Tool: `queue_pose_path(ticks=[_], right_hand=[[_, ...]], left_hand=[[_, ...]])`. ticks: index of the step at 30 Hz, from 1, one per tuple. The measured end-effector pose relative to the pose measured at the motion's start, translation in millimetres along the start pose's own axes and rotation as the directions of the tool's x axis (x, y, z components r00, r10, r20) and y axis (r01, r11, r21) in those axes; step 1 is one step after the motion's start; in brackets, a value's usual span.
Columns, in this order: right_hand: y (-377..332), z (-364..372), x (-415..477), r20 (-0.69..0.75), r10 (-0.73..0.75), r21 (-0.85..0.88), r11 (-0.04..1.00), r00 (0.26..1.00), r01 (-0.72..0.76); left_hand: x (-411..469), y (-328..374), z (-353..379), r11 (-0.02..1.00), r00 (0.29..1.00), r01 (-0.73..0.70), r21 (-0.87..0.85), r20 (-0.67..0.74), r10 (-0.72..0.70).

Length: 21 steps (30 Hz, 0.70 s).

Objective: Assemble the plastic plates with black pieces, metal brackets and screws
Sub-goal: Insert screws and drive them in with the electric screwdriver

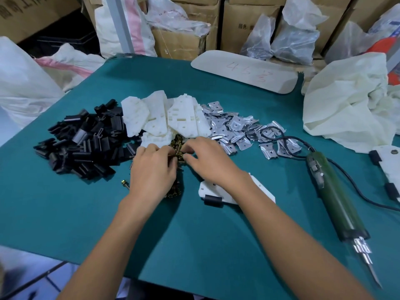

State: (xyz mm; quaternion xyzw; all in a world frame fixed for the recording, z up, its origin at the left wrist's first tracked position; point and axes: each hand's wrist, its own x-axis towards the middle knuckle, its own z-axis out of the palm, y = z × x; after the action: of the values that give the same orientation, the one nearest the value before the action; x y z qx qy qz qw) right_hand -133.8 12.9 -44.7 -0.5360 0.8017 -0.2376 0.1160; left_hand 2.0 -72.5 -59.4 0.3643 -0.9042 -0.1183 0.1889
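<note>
Both hands work in a small heap of brass-coloured screws [178, 141] at the table's middle. My left hand [152, 167] lies over the heap's left side with fingers curled into the screws. My right hand [207, 158] pinches at screws with thumb and forefinger. Behind the heap lie white plastic plates [166, 114], with black pieces [84, 141] piled to the left and metal brackets [236, 128] spread to the right. Under my right forearm lies one plate [218, 194] with a black piece clipped on its near edge. A single screw [125, 184] lies left of my left wrist.
A green electric screwdriver [333, 198] with its cable lies at the right on the green table [65, 208]. Assembled plates [389, 163] sit at the right edge. A long white panel [244, 71], a crumpled white bag [348, 100], sacks and cartons ring the table's back.
</note>
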Motion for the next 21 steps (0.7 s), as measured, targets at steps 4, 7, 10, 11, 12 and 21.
queue_pose_path(ticks=[4,7,10,11,12,21], right_hand=[[-1,15,11,-0.031,0.022,-0.079,0.997,0.999,-0.025],[-2,16,12,-0.065,0.026,-0.110,0.993,0.998,-0.033],[-7,11,8,-0.066,0.040,-0.077,0.996,0.997,-0.045],[-9,8,5,-0.072,0.057,-0.036,0.998,0.996,-0.059],[-9,4,1,-0.087,0.081,0.027,0.997,0.993,-0.079],[36,-58,-102,-0.192,0.363,0.770,0.631,0.912,-0.089]], left_hand=[[4,6,4,0.999,1.000,-0.006,0.043,-0.015,0.007],[9,10,2,0.996,0.999,0.044,0.072,0.020,-0.046],[12,10,1,0.997,0.998,0.055,0.046,0.021,-0.056],[11,9,0,0.999,0.999,0.047,0.024,0.016,-0.047],[9,8,-2,0.999,0.999,0.045,-0.022,0.008,-0.045],[-18,32,-25,0.048,0.819,0.559,-0.828,0.543,-0.184]])
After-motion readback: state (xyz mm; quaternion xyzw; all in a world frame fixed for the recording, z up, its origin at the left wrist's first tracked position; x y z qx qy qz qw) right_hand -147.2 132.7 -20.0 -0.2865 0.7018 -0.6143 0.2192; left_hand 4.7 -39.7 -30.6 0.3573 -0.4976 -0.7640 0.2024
